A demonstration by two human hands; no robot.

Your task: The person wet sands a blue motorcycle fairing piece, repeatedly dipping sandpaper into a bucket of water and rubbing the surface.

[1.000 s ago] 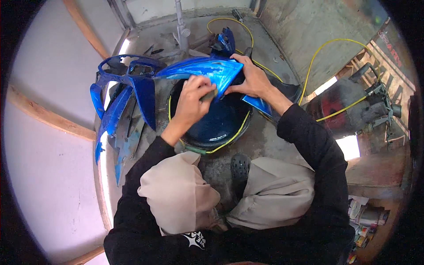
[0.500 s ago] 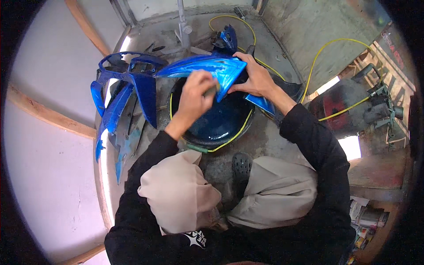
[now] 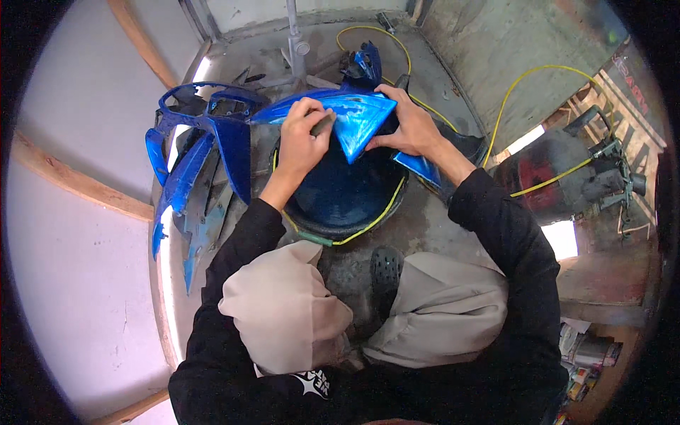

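Observation:
A glossy blue pointed plastic panel (image 3: 354,117) lies across a round dark blue basin (image 3: 340,191). My left hand (image 3: 303,138) presses a small dark pad (image 3: 322,126) against the panel's upper face. My right hand (image 3: 407,124) grips the panel's right edge and steadies it. Both arms wear black sleeves, and my knees in beige trousers are bent below the basin.
More blue body panels (image 3: 205,142) lean against the pale wall at left. A yellow hose (image 3: 538,78) runs over the concrete floor toward a dark machine (image 3: 567,170) at right. A metal stand (image 3: 296,42) rises behind the basin. A black clog (image 3: 386,273) is on my foot.
My left hand has slid up and to the right along the panel with the pad. The panel has tilted slightly; my right hand keeps its hold.

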